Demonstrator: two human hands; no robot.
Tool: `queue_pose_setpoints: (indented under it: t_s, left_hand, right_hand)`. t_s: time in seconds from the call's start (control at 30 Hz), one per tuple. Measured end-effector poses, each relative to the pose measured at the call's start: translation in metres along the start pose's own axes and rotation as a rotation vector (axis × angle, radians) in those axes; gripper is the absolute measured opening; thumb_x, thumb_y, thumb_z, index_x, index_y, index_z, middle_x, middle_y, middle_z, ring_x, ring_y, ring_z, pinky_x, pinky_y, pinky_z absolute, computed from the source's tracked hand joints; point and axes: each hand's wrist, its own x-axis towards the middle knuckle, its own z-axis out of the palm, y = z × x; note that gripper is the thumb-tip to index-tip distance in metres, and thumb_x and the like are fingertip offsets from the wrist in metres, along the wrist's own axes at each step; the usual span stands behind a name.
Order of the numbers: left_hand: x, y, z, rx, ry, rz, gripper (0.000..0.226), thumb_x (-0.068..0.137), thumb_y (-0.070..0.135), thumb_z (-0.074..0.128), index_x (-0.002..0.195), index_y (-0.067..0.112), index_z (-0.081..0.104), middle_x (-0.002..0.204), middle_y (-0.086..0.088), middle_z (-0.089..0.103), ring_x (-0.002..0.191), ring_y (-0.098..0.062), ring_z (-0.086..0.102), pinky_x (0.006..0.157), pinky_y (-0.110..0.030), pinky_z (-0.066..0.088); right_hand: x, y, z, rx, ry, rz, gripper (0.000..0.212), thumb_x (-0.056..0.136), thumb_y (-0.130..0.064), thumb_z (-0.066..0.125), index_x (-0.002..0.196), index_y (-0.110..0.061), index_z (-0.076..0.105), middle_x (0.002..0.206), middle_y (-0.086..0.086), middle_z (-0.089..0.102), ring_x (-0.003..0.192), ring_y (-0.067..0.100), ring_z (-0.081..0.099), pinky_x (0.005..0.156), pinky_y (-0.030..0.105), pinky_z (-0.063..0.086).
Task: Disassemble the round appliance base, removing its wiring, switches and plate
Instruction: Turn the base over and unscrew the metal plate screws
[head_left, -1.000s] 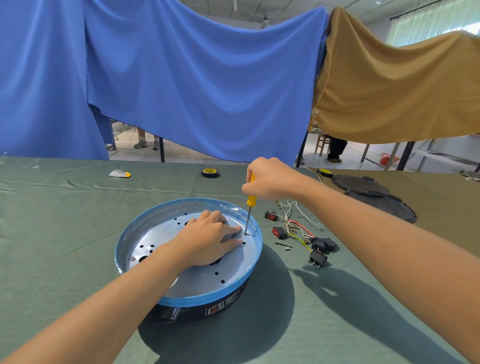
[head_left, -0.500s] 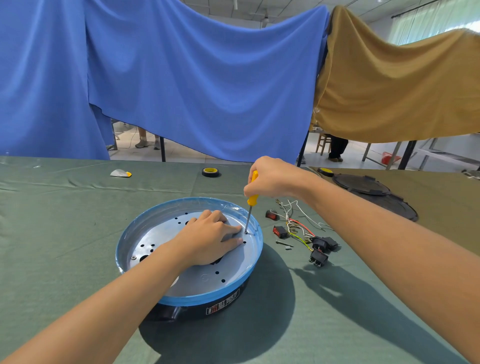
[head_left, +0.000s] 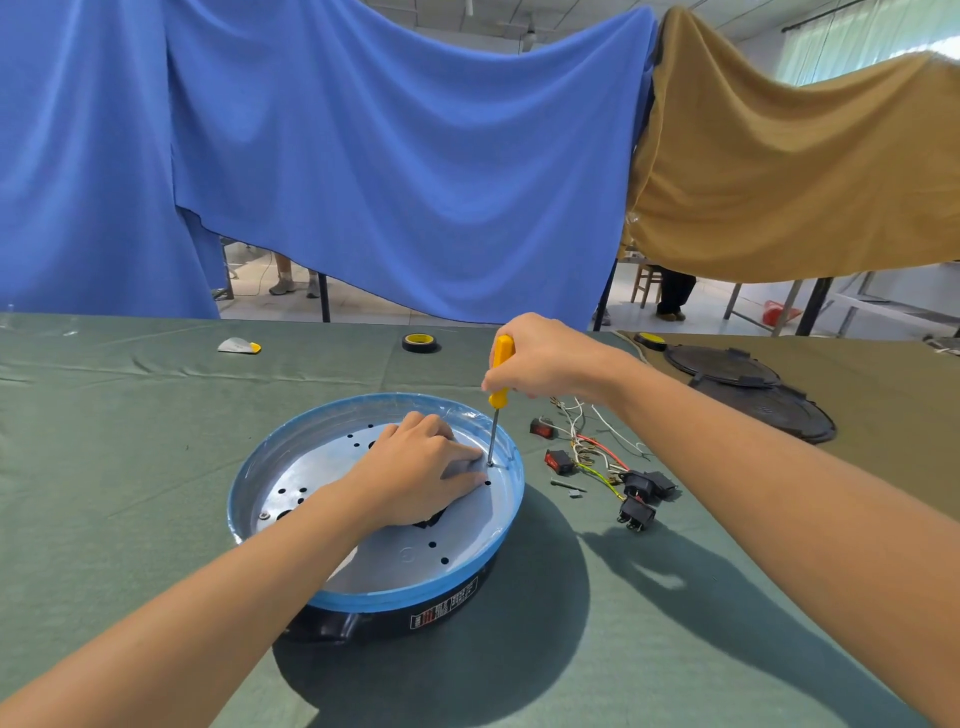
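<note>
A: Gripping the yellow screwdriver (head_left: 497, 400), the right hand (head_left: 540, 358) holds it nearly upright, tip down near the plate's right rim, probably on a screw.

B: And the left hand (head_left: 421, 473)?

A: Pressed flat on the silver plate (head_left: 363, 566), fingertips just beside the tip. The round base (head_left: 452, 605) sits on the table (head_left: 130, 467). The wiring and switches (head_left: 608, 462) lie to its right.
</note>
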Motion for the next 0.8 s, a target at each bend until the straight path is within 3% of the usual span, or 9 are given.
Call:
queue_pose_setpoints:
  t_s: [0.07, 0.17, 0.27, 0.33, 0.43, 0.5, 0.63, 0.73, 0.8]
  left_hand:
    - [0.002, 0.002, -0.001, -0.030, 0.019, 0.009, 0.040, 0.092, 0.054, 0.048, 0.129, 0.040, 0.056, 0.122, 0.003, 0.048, 0.116, -0.019, 0.037, 0.097, -0.035, 0.034]
    - [0.007, 0.006, -0.006, -0.184, 0.021, 0.022, 0.032, 0.090, 0.042, 0.060, 0.121, 0.033, 0.065, 0.112, -0.001, 0.057, 0.105, -0.020, 0.042, 0.092, -0.033, 0.037]
    - [0.011, 0.007, -0.011, -0.316, 0.007, 0.014, 0.027, 0.086, 0.033, 0.068, 0.112, 0.025, 0.072, 0.107, -0.003, 0.066, 0.105, -0.022, 0.049, 0.091, -0.037, 0.041]
    - [0.015, 0.007, -0.013, -0.350, -0.021, -0.019, 0.025, 0.085, 0.030, 0.070, 0.109, 0.025, 0.073, 0.106, -0.001, 0.067, 0.102, -0.020, 0.053, 0.085, -0.032, 0.045]
    - [0.020, 0.008, -0.015, -0.365, -0.064, -0.060, 0.023, 0.084, 0.029, 0.071, 0.107, 0.027, 0.074, 0.098, 0.003, 0.068, 0.088, -0.011, 0.054, 0.066, -0.015, 0.039]
    - [0.023, 0.009, -0.016, -0.386, -0.061, -0.087, 0.019, 0.083, 0.027, 0.072, 0.102, 0.027, 0.075, 0.093, 0.004, 0.067, 0.082, -0.009, 0.054, 0.060, -0.014, 0.038]
    - [0.023, 0.013, -0.011, -0.416, -0.008, -0.110, 0.011, 0.083, 0.024, 0.073, 0.094, 0.024, 0.076, 0.095, -0.001, 0.069, 0.087, -0.016, 0.059, 0.072, -0.028, 0.050]
    - [0.024, 0.016, -0.007, -0.416, 0.047, -0.101, 0.001, 0.083, 0.022, 0.073, 0.083, 0.023, 0.073, 0.094, 0.002, 0.067, 0.091, -0.016, 0.058, 0.079, -0.030, 0.047]
    - [0.025, 0.018, -0.005, -0.394, 0.081, -0.086, 0.007, 0.083, 0.022, 0.073, 0.078, 0.024, 0.070, 0.092, 0.005, 0.064, 0.091, -0.015, 0.057, 0.081, -0.029, 0.043]
  right_hand:
    - [0.001, 0.002, 0.001, -0.009, 0.005, -0.002, 0.029, 0.081, -0.034, 0.069, 0.077, -0.008, 0.058, 0.065, 0.005, 0.051, 0.056, 0.017, 0.046, 0.053, 0.029, 0.038]
    - [-0.001, 0.004, 0.002, -0.031, 0.048, -0.031, 0.046, 0.087, -0.052, 0.061, 0.066, -0.014, 0.046, 0.056, 0.001, 0.040, 0.053, 0.016, 0.036, 0.052, 0.029, 0.030]
    - [-0.003, 0.007, 0.000, 0.007, 0.034, -0.050, 0.040, 0.086, -0.043, 0.065, 0.083, -0.003, 0.058, 0.067, 0.007, 0.053, 0.061, 0.018, 0.047, 0.058, 0.032, 0.038]
    - [-0.004, 0.008, -0.001, 0.007, 0.013, -0.052, 0.033, 0.084, -0.033, 0.066, 0.097, -0.003, 0.060, 0.078, 0.012, 0.062, 0.067, 0.019, 0.053, 0.061, 0.033, 0.042]
    - [-0.007, 0.008, -0.003, 0.034, -0.016, -0.069, 0.023, 0.083, -0.026, 0.064, 0.098, -0.010, 0.060, 0.092, 0.015, 0.067, 0.069, 0.019, 0.054, 0.063, 0.034, 0.045]
    - [-0.008, 0.008, -0.005, 0.060, -0.043, -0.094, 0.019, 0.083, -0.022, 0.063, 0.097, -0.011, 0.060, 0.091, 0.015, 0.067, 0.065, 0.019, 0.055, 0.062, 0.033, 0.047]
    - [-0.009, 0.008, -0.006, 0.039, -0.065, -0.142, 0.018, 0.084, -0.027, 0.064, 0.095, -0.013, 0.059, 0.086, 0.010, 0.064, 0.063, 0.017, 0.055, 0.060, 0.032, 0.048]
    - [-0.008, 0.010, -0.004, -0.048, -0.008, -0.159, 0.039, 0.088, -0.047, 0.062, 0.087, -0.009, 0.057, 0.079, 0.005, 0.059, 0.068, 0.016, 0.051, 0.063, 0.033, 0.044]
    - [-0.007, 0.011, -0.002, -0.048, 0.034, -0.160, 0.045, 0.089, -0.053, 0.059, 0.080, -0.009, 0.054, 0.074, 0.005, 0.057, 0.068, 0.017, 0.049, 0.063, 0.033, 0.041]
